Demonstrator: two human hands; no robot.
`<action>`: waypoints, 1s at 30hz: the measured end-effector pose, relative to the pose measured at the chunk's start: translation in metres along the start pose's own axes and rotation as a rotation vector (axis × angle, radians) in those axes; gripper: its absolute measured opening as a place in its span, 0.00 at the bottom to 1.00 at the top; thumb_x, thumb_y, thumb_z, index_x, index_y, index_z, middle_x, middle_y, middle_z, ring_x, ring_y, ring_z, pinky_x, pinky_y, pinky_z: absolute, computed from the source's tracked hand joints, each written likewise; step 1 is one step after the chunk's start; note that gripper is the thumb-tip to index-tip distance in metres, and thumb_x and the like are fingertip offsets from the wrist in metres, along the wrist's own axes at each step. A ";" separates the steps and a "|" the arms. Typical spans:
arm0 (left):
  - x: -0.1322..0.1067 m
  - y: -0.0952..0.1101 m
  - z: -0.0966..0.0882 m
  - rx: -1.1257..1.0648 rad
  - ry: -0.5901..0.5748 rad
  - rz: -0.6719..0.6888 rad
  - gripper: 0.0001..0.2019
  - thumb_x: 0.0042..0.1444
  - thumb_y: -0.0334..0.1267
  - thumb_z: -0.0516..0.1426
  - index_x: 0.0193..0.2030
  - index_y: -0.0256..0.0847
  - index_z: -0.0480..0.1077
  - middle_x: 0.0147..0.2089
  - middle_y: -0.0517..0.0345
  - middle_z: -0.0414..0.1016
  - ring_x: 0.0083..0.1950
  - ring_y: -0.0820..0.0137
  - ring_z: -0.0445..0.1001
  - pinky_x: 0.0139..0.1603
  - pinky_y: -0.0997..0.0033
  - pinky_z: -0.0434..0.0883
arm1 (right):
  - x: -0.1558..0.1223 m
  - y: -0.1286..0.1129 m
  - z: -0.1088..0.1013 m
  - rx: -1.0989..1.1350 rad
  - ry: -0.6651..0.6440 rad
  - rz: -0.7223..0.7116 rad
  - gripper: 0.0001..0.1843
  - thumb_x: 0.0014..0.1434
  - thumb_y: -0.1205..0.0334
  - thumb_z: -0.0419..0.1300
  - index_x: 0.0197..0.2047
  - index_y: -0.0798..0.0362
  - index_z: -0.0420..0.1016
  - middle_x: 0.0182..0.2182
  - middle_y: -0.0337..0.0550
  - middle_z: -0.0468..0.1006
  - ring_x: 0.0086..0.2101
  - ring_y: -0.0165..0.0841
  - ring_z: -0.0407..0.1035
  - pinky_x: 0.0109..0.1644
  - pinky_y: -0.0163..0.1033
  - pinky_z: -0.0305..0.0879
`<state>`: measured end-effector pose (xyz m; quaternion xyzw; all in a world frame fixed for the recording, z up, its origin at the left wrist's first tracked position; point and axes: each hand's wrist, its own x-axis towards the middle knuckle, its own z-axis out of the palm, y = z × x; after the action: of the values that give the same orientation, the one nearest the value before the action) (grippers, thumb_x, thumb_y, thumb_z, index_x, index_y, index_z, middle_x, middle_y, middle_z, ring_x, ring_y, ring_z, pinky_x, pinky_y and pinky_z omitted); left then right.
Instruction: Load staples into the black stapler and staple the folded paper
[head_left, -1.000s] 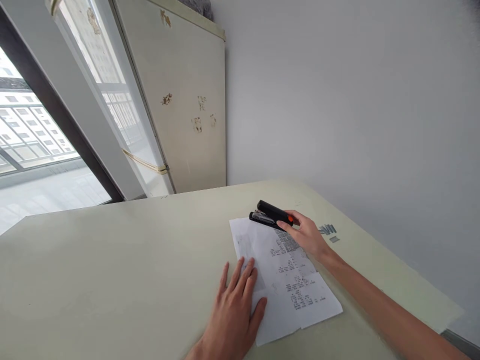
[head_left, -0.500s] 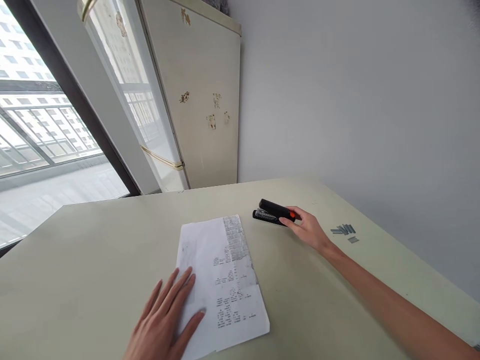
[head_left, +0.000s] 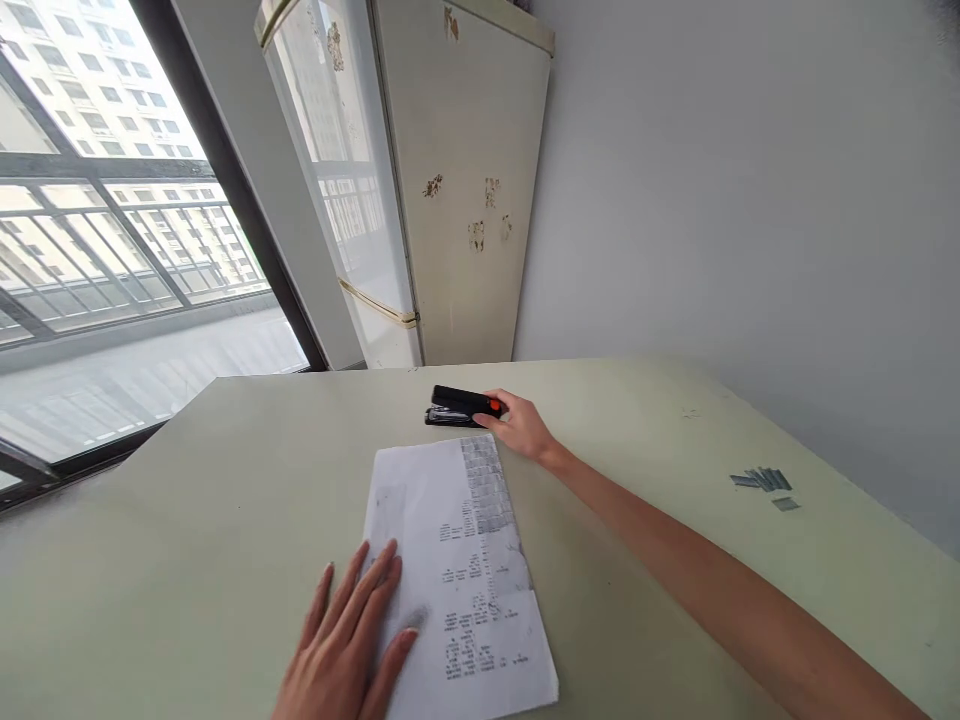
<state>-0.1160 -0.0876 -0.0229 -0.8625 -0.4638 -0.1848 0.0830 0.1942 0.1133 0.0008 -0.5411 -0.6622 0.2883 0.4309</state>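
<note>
A printed sheet of paper (head_left: 457, 570) lies on the pale green table (head_left: 637, 440). My left hand (head_left: 349, 650) rests flat on the sheet's lower left part, fingers spread. A black stapler (head_left: 457, 407) with an orange button lies just beyond the sheet's far edge. My right hand (head_left: 521, 428) reaches out and grips the stapler's rear end, fingers curled around it.
Several strips of staples (head_left: 765, 482) lie on the table at the right. A worn cream refrigerator (head_left: 442, 180) stands behind the table against the grey wall. A large window (head_left: 97, 250) with a dark frame fills the left side.
My left hand slid the paper leftward across the table. My right hand kept hold of the stapler and brought it to the sheet's far edge. The view shifted left.
</note>
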 end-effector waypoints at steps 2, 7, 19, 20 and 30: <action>0.004 0.013 -0.002 0.007 -0.010 0.032 0.34 0.70 0.51 0.54 0.79 0.49 0.50 0.75 0.57 0.64 0.76 0.54 0.61 0.76 0.44 0.60 | 0.015 -0.004 0.026 0.005 -0.040 -0.015 0.18 0.58 0.53 0.66 0.51 0.49 0.80 0.43 0.42 0.84 0.39 0.37 0.74 0.48 0.43 0.70; 0.014 0.040 0.003 0.009 -0.020 0.099 0.37 0.71 0.50 0.54 0.81 0.45 0.45 0.77 0.55 0.60 0.77 0.54 0.59 0.77 0.46 0.58 | 0.039 -0.014 0.072 -0.010 -0.124 -0.049 0.15 0.59 0.57 0.67 0.50 0.48 0.80 0.42 0.40 0.84 0.39 0.37 0.76 0.49 0.43 0.71; 0.077 0.101 0.045 -0.138 -0.040 0.158 0.28 0.74 0.49 0.51 0.76 0.44 0.59 0.77 0.54 0.61 0.78 0.50 0.57 0.75 0.41 0.62 | -0.081 -0.017 -0.032 -0.208 -0.142 -0.113 0.33 0.67 0.52 0.61 0.73 0.46 0.63 0.71 0.49 0.66 0.73 0.46 0.51 0.76 0.58 0.50; 0.086 0.109 0.048 -0.152 -0.045 0.170 0.27 0.74 0.50 0.50 0.75 0.43 0.61 0.77 0.53 0.61 0.77 0.50 0.58 0.74 0.41 0.62 | -0.105 -0.012 -0.051 -0.263 -0.121 -0.085 0.31 0.69 0.50 0.58 0.73 0.45 0.63 0.72 0.47 0.65 0.74 0.45 0.49 0.76 0.59 0.49; 0.148 0.189 0.071 -0.351 -0.094 0.243 0.23 0.75 0.50 0.48 0.69 0.43 0.67 0.73 0.49 0.67 0.74 0.47 0.63 0.70 0.38 0.67 | -0.272 0.037 -0.135 -0.522 0.106 0.256 0.31 0.72 0.41 0.51 0.75 0.38 0.60 0.75 0.39 0.59 0.74 0.48 0.49 0.72 0.61 0.61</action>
<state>0.1325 -0.0566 -0.0245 -0.9210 -0.3204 -0.2107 -0.0685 0.3424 -0.1516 -0.0384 -0.7269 -0.6171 0.1315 0.2711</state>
